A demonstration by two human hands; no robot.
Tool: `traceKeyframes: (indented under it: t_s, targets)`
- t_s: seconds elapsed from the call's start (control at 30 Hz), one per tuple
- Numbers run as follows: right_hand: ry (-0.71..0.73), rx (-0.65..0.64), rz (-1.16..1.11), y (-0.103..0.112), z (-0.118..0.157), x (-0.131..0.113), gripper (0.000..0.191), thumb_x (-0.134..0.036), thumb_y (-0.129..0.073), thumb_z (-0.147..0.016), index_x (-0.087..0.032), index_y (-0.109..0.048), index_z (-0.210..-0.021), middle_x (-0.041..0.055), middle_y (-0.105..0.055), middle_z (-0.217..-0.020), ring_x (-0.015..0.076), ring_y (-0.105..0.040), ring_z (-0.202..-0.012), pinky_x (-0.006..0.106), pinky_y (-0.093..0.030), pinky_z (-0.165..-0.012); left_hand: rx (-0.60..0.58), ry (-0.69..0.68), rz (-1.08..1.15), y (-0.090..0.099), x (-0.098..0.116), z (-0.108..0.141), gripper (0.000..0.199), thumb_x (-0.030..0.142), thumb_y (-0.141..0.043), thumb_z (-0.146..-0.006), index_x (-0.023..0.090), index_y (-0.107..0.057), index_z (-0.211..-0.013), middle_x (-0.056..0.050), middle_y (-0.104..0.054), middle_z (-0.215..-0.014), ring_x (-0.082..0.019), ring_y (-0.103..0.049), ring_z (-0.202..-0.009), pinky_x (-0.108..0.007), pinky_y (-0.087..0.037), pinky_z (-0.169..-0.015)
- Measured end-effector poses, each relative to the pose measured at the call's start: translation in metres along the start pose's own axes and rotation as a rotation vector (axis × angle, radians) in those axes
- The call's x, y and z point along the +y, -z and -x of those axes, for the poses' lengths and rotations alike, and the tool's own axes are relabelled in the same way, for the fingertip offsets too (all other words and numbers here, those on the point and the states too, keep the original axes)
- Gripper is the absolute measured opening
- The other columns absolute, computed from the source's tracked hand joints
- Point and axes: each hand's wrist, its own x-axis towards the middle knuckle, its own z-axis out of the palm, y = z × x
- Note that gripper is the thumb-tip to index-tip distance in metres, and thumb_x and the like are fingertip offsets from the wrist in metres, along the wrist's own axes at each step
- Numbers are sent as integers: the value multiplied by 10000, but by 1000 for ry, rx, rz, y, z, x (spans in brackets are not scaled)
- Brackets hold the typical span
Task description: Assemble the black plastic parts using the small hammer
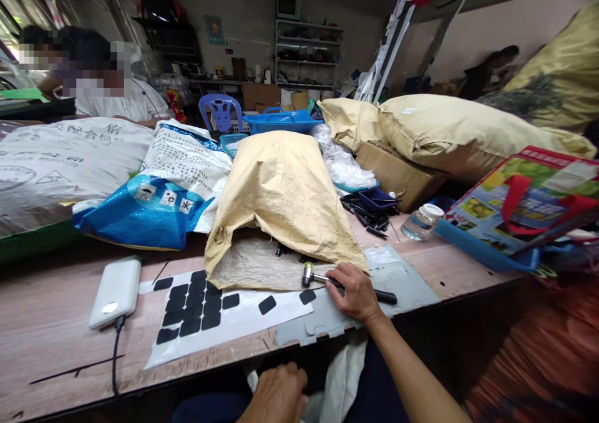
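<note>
Hammer [307, 276] at the mouth of the tan bag [290, 192], gripped in the right hand's [355, 292] curled fingers, long axis crosswise, head just left of the fingertips, well apart from the left hand [279, 392] (bent fingers, contents impossible to tell).

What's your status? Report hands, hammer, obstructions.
Right hand gripping hammer. Left hand off table. Hammer's head at open mouth of sack; sack possibly in the way.
</note>
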Motion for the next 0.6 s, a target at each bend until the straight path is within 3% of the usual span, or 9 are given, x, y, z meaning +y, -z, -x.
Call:
traceKeyframes:
  t_s: [0.1, 0.23, 0.33, 0.43, 0.6]
  targets:
    - [1, -3, 1, 0, 0, 0, 149, -274, -587, -908, -221, -709, -975, 59, -631, -893, 208, -577, -862, 331, -459, -801, 104, -38, 139, 24, 7, 6, 214, 359, -619, -859, 328, -739, -1033, -26, -746, -1076, -261, -689, -1024, -343, -478, -826]
    - [2, -1, -2, -1, 0, 1, 148, -273, -586, -911, -223, -707, -979, 57, -630, -891, 209, -578, -862, 333, -460, -806, 368, 26, 266, 62, 4, -3, 189, 419, -587, -904, 328, -743, -961, 16, -744, -860, -206, -672, -849, -306, -433, -736]
    - [-1, 2, -6, -1, 1, 1, 144, -277, -590, -908, -220, -706, -971, 57, -627, -887, 209, -578, -862, 332, -459, -804, 583, 98, 294, 91, -10, -26, 204, 374, -584, -916, 295, -718, -1047, 14, -719, -851, -179, -641, -777, -290, -412, -705]
    - [-3, -2, -10, -1, 1, 2, 145, -283, -587, -912, -220, -704, -971, 58, -625, -890, 209, -575, -864, 332, -457, -802, 747, 138, 226, 117, -27, -56, 233, 346, -577, -926, 251, -684, -1110, -16, -699, -923, -188, -630, -834, -292, -407, -720]
    - [-2, -9, -16, -1, 0, 3, 148, -290, -582, -921, -216, -700, -966, 58, -619, -884, 209, -571, -862, 336, -454, -808, 863, 246, 50, 152, -39, -107, 278, 357, -445, -998, 202, -675, -1012, -88, -663, -1028, -240, -606, -1004, -328, -429, -804]
